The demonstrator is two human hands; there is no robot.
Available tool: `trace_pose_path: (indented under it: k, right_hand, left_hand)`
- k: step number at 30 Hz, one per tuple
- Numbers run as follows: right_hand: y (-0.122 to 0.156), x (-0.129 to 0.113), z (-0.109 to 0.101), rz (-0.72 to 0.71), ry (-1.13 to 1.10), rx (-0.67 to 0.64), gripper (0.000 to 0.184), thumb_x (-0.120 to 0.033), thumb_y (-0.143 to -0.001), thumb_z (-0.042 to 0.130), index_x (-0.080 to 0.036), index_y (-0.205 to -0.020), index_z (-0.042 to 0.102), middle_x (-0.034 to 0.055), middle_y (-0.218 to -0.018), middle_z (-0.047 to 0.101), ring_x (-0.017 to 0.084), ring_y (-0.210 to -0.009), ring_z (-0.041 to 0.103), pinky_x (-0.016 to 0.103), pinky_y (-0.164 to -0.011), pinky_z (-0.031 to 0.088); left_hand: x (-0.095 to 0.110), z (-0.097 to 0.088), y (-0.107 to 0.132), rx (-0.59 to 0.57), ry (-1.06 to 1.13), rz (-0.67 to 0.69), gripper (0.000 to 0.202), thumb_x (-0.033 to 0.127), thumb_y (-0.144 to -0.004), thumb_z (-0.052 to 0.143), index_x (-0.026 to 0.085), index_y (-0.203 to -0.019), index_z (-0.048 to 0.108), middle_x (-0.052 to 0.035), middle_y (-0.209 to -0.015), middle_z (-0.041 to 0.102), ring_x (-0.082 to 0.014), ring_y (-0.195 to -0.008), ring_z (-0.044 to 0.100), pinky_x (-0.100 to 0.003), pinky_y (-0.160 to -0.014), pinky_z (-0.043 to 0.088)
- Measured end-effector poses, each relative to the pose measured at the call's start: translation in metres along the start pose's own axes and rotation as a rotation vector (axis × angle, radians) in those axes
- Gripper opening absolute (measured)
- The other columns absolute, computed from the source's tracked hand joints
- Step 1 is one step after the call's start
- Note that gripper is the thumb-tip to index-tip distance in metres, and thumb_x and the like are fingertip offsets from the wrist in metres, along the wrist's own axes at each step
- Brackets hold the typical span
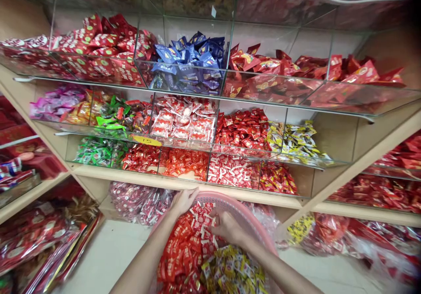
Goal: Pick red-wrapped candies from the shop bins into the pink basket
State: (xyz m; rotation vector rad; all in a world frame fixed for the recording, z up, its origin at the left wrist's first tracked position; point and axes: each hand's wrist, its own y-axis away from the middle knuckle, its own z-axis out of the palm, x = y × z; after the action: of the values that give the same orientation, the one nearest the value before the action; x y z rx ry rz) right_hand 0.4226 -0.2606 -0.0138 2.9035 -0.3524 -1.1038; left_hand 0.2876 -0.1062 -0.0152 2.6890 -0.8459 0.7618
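Note:
A pink plastic basket [245, 213] sits low in front of me, filled with red-and-white wrapped candies [186, 252] and yellow wrapped candies [230, 272]. My left hand [184, 201] grips the basket's far left rim, fingers curled over the edge. My right hand [226, 226] rests down in the red-and-white candies, fingers bent into the pile; what they hold, if anything, is hidden.
Clear acrylic bins on slanted wooden shelves hold sorted candies: red packs [108, 44], blue packs [192, 59], red-and-white ones [232, 169], yellow ones [294, 143], green ones [95, 151]. Bagged candy [140, 202] lies under the lowest shelf. A yellow price tag [147, 140] sticks to one bin.

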Motion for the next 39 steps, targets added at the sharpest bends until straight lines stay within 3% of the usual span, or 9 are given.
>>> trace_pose_path:
  k: [5,10,14,18,23,30,39]
  right_hand:
    - [0.008,-0.003,0.018,-0.078,0.471,-0.094,0.036,-0.029,-0.072,0.055,-0.018,-0.106,0.048,0.0058,-0.083,0.064,0.019,-0.075,0.059,0.023,-0.060,0.037]
    - [0.008,-0.012,0.010,-0.122,0.533,-0.109,0.053,-0.034,-0.076,0.055,-0.020,-0.124,0.036,0.0084,-0.092,0.064,0.022,-0.084,0.060,0.025,-0.066,0.040]
    - [0.000,-0.012,-0.025,-0.102,0.433,0.037,0.053,-0.041,-0.081,0.046,-0.021,-0.128,0.033,0.0056,-0.080,0.065,0.019,-0.073,0.060,0.024,-0.062,0.038]
    - [-0.026,0.001,-0.076,-0.029,0.396,0.254,0.039,-0.036,-0.085,0.038,-0.022,-0.121,0.042,0.0024,-0.073,0.064,0.015,-0.068,0.058,0.022,-0.061,0.035]
    - [-0.063,0.030,-0.112,0.228,0.468,0.380,0.035,-0.034,-0.083,0.041,-0.021,-0.115,0.047,0.0074,-0.084,0.065,0.018,-0.079,0.060,0.023,-0.063,0.036]
    - [-0.084,0.038,-0.107,0.413,0.499,0.418,0.039,-0.040,-0.082,0.041,-0.016,-0.111,0.046,0.0132,-0.092,0.063,0.022,-0.087,0.060,0.028,-0.067,0.040]
    - [-0.087,0.040,-0.105,0.447,0.498,0.438,0.038,-0.038,-0.081,0.040,-0.015,-0.110,0.048,0.0140,-0.092,0.063,0.023,-0.087,0.060,0.029,-0.067,0.042]
  left_hand:
    - [0.001,-0.001,-0.001,0.008,0.002,-0.002,0.056,0.063,-0.079,0.023,0.034,-0.113,0.057,-0.0027,-0.106,0.065,-0.0215,-0.097,0.058,-0.023,-0.071,0.040]
    - [0.002,-0.002,0.000,-0.003,0.013,-0.017,0.056,0.062,-0.080,0.023,0.032,-0.113,0.057,-0.0026,-0.106,0.065,-0.0206,-0.097,0.058,-0.022,-0.073,0.040]
    - [0.002,-0.003,0.001,0.003,0.032,-0.001,0.056,0.062,-0.080,0.024,0.032,-0.114,0.057,-0.0024,-0.109,0.064,-0.0212,-0.100,0.057,-0.023,-0.075,0.039]
    - [0.003,-0.005,0.002,-0.009,0.059,0.010,0.054,0.061,-0.080,0.026,0.031,-0.114,0.057,-0.0016,-0.111,0.062,-0.0218,-0.102,0.056,-0.024,-0.077,0.039]
    - [0.007,-0.010,0.004,-0.031,0.052,-0.015,0.050,0.057,-0.081,0.030,0.028,-0.111,0.060,-0.0001,-0.098,0.068,-0.0208,-0.097,0.058,-0.022,-0.076,0.039]
    - [0.006,-0.010,0.004,0.004,0.040,0.008,0.052,0.056,-0.081,0.028,0.025,-0.106,0.062,-0.0009,-0.090,0.069,-0.0196,-0.091,0.060,-0.021,-0.071,0.039]
    - [0.005,-0.008,0.003,-0.008,0.031,-0.022,0.054,0.059,-0.080,0.027,0.027,-0.108,0.062,-0.0007,-0.096,0.068,-0.0208,-0.091,0.060,-0.022,-0.072,0.039]
